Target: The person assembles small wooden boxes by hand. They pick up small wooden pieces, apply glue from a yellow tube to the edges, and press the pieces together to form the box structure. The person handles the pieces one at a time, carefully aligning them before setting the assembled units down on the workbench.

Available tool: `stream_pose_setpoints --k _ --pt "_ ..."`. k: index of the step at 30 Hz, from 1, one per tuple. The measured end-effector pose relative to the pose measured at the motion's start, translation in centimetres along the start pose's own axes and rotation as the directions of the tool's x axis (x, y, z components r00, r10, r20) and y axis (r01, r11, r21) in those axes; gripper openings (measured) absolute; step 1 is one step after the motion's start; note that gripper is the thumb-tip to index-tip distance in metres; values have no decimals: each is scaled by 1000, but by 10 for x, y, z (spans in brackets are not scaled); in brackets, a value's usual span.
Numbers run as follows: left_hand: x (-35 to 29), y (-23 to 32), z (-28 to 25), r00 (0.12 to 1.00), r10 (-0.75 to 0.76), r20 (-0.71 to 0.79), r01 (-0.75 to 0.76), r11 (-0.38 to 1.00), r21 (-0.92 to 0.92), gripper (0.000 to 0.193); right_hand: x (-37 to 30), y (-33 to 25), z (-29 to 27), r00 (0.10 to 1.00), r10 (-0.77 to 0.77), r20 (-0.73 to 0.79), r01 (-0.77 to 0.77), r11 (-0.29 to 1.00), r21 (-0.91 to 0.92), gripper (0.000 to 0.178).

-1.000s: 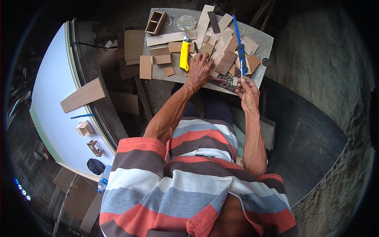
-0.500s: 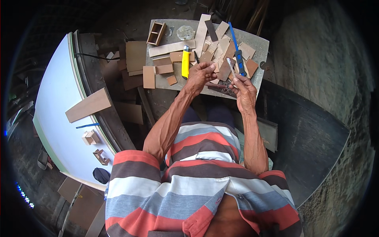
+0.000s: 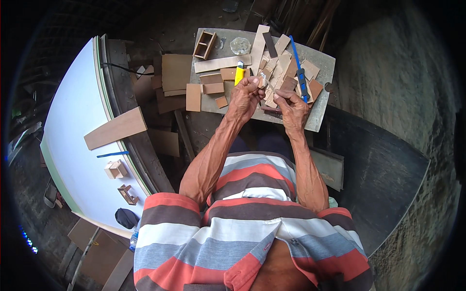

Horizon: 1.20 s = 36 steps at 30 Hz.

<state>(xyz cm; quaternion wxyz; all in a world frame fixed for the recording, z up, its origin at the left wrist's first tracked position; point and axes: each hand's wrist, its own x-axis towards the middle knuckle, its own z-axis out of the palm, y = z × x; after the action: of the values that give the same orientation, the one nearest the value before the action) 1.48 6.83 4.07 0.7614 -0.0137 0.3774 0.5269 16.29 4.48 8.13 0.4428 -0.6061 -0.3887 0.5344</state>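
Observation:
My left hand (image 3: 246,99) is pinched around a small brown wood piece (image 3: 262,82) above the front of the worktable (image 3: 316,116). Between thumb and fingers, my right hand (image 3: 293,111) grips a thin stick (image 3: 271,88). Its tip, coated in something white, meets the wood piece or lies just over it; the exact contact is too small to tell. Just beyond my left hand lies a yellow utility knife (image 3: 239,75), partly covered by it. A long blue tool with a blue-and-black handle (image 3: 302,82) rests beyond my right hand.
Many wood offcuts (image 3: 279,68) cover the table. A small two-compartment wooden box (image 3: 205,44) and a clear dish (image 3: 240,46) stand at its far left. To the left, a white panel (image 3: 73,131) carries a board (image 3: 115,128) and small wooden pieces. A dark board (image 3: 374,169) lies right.
My right hand has tilted the stick leftward, bringing its white tip to my left hand. The small wood piece in my left hand now shows more plainly. The view has shifted slightly.

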Motion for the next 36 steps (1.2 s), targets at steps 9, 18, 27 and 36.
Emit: stream_pose_setpoints --k 9,18,27,36 --pt "-10 12 -6 999 13 -35 -14 1000 -21 12 0 15 -16 981 -193 -11 186 959 -214 12" --pt "-9 11 -6 1000 -28 14 29 999 -32 7 -1 -8 10 990 -138 15 139 984 -112 12" --pt "-9 13 -5 1000 -24 -5 24 998 -54 11 2 9 -13 977 -203 67 213 951 -224 15" --pt "-4 12 -6 999 -34 9 34 999 20 10 4 -9 -10 996 -77 51 84 985 -154 15"
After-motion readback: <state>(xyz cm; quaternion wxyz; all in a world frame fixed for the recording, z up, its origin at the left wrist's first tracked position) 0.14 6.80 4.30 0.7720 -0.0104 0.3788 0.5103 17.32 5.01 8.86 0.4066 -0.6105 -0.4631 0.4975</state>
